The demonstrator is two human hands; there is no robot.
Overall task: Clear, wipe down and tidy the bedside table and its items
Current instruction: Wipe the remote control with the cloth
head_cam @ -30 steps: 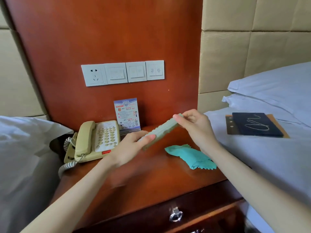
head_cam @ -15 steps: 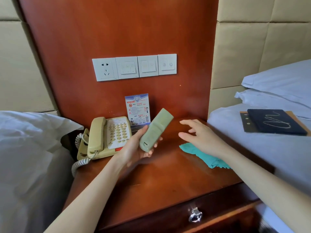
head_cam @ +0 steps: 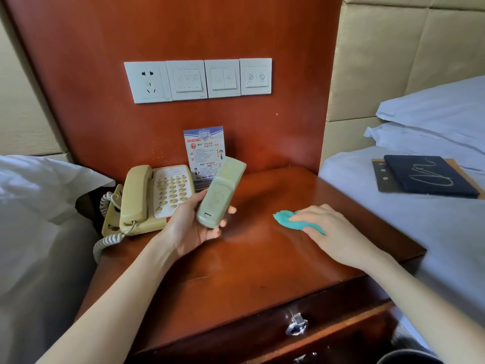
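Note:
My left hand [head_cam: 187, 228] grips a pale green remote control [head_cam: 220, 193] by its lower end, back side facing me, held above the left half of the wooden bedside table [head_cam: 249, 274]. My right hand [head_cam: 330, 229] lies flat on a teal cloth [head_cam: 287, 219] on the table's right half, fingers extended over it, so most of the cloth is hidden. A beige corded telephone [head_cam: 149, 200] sits at the table's back left. A printed notice card [head_cam: 206, 153] leans against the wooden wall panel behind the remote.
A dark folder on a brown board [head_cam: 425, 177] lies on the bed at right, below white pillows [head_cam: 435, 116]. White bedding [head_cam: 34, 206] borders the table on the left. A socket and switch row [head_cam: 198, 80] is on the panel. A drawer handle [head_cam: 296, 324] is at the front.
My right hand let go of the remote's far end and came down onto the teal cloth. My left hand now holds the remote alone, tilted more upright.

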